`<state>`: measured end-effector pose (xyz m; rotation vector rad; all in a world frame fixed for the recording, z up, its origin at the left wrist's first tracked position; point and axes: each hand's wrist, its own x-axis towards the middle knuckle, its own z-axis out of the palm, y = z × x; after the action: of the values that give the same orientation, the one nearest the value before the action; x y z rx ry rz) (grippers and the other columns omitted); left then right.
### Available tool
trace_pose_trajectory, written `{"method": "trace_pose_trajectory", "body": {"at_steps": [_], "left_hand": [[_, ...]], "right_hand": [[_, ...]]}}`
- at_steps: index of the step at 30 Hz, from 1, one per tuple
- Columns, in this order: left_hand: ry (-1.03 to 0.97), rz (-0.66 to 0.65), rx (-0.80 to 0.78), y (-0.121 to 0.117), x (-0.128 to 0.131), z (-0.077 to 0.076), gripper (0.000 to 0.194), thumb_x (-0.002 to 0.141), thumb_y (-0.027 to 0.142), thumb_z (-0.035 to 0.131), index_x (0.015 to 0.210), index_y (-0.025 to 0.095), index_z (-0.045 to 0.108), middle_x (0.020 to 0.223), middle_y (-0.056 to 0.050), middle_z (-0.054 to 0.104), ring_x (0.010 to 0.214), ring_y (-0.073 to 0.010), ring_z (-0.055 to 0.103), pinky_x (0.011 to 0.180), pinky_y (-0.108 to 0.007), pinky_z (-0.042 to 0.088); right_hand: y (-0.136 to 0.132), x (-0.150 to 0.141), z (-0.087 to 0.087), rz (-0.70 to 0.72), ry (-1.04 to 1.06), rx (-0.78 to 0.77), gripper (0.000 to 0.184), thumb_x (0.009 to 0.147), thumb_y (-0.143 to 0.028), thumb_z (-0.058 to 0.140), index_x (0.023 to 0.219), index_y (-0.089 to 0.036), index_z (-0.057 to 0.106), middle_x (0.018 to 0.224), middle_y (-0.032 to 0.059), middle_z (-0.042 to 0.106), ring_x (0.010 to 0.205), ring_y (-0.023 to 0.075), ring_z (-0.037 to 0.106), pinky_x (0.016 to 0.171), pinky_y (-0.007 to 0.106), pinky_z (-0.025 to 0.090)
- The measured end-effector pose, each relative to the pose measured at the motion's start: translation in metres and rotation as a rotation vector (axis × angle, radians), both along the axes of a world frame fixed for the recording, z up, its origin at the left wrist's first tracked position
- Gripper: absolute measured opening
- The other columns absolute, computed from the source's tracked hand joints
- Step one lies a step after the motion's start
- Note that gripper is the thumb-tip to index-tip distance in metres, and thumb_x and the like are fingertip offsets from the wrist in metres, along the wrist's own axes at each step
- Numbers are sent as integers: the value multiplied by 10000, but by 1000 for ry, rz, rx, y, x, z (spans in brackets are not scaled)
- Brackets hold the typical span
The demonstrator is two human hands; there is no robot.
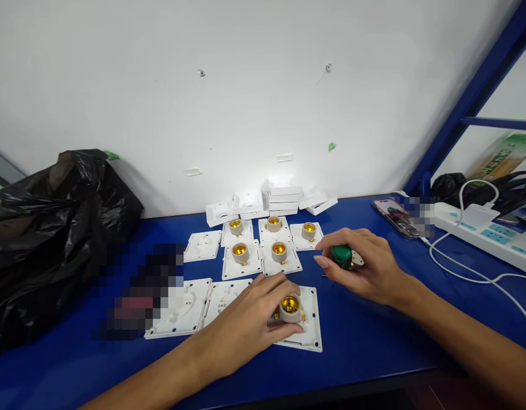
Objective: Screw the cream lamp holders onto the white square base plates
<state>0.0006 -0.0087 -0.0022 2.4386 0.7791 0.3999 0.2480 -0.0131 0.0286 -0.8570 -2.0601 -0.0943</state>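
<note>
My left hand [263,310] is closed around a lamp socket [290,304], with the thumb and fingers at its sides. This grey-rimmed socket with a gold inner sleeve sits on a white square plate [312,324] near the table's front. To its right, my right hand [365,265] is closed on what looks like a screwdriver [341,254], its rounded green end facing up; its shaft is mostly hidden. Beside it, the fingers partly cover a small pale piece [357,259]. Two white plates without sockets [186,307] [224,293] lie left of my left hand, the second partly covered by it.
Behind the hands are several plates with sockets [279,250] and a bare plate [202,246]. White boxes [284,196] are stacked along the wall. A black plastic bag [62,245] stands left, near a pixelated item [139,296]. At right lie a phone [395,216] and a power strip [485,230] with white cables.
</note>
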Motion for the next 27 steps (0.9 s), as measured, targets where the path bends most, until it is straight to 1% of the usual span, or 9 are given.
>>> {"method": "trace_pose_trajectory", "body": {"at_steps": [2, 4, 7, 11, 16, 18, 22, 27], "left_hand": [[-5, -1, -38, 2, -2, 2, 362, 898, 291, 809, 1170, 277, 571, 1175, -12, 630, 1097, -252, 604, 950, -368, 495], [-5, -3, -71, 3, -4, 4, 407, 890, 273, 810, 1215, 295, 565, 1211, -8, 622, 1134, -250, 594, 974, -363, 491], [-20, -16, -92, 4, -8, 5, 381, 941, 254, 741, 1271, 318, 561, 1235, -5, 609, 1180, -231, 579, 1015, -345, 476], [-46, -55, -59, 7, -9, 2, 343, 980, 281, 712, 1289, 318, 567, 1246, -14, 604, 1190, -220, 578, 1039, -336, 455], [-43, -83, -39, 10, -7, 0, 427, 966, 282, 739, 1346, 317, 547, 1271, -7, 619, 1188, -210, 583, 1034, -323, 451], [-49, -89, -38, 11, -6, 0, 431, 946, 286, 765, 1327, 313, 564, 1255, 0, 639, 1174, -210, 590, 1051, -336, 434], [-36, -99, -46, 14, -6, 0, 378, 927, 318, 786, 1256, 304, 601, 1205, 11, 664, 1136, -209, 593, 1113, -384, 356], [-25, -112, -88, 14, -8, 5, 385, 953, 312, 756, 1304, 306, 598, 1192, -18, 667, 1150, -232, 584, 1079, -389, 388]], "right_hand": [[1, 0, -1, 9, 2, -6, 63, 982, -284, 630, 975, -255, 575, 654, -50, 687, 513, 117, 604, 549, 272, 443], [2, 1, -1, 17, 8, -14, 67, 982, -287, 632, 980, -247, 578, 651, -49, 685, 514, 115, 606, 552, 267, 444], [3, 2, -3, 22, 10, -16, 77, 985, -287, 636, 988, -238, 577, 641, -54, 676, 510, 107, 604, 549, 258, 442], [3, 1, -4, 15, 5, 9, 79, 996, -304, 625, 999, -238, 581, 641, -62, 669, 513, 100, 604, 548, 247, 443], [1, 1, -2, -5, -14, 56, 100, 1013, -324, 600, 985, -229, 585, 664, -50, 682, 530, 93, 615, 550, 238, 438], [0, 1, -2, -3, -16, 54, 104, 1013, -325, 602, 984, -227, 584, 659, -49, 680, 527, 92, 617, 551, 237, 438], [0, 2, -3, 8, -10, 37, 93, 1005, -307, 619, 987, -225, 582, 651, -52, 677, 524, 90, 620, 553, 237, 439], [0, 2, -1, 31, 5, 16, 91, 997, -294, 635, 977, -221, 583, 649, -53, 668, 514, 85, 606, 539, 236, 435]]}}
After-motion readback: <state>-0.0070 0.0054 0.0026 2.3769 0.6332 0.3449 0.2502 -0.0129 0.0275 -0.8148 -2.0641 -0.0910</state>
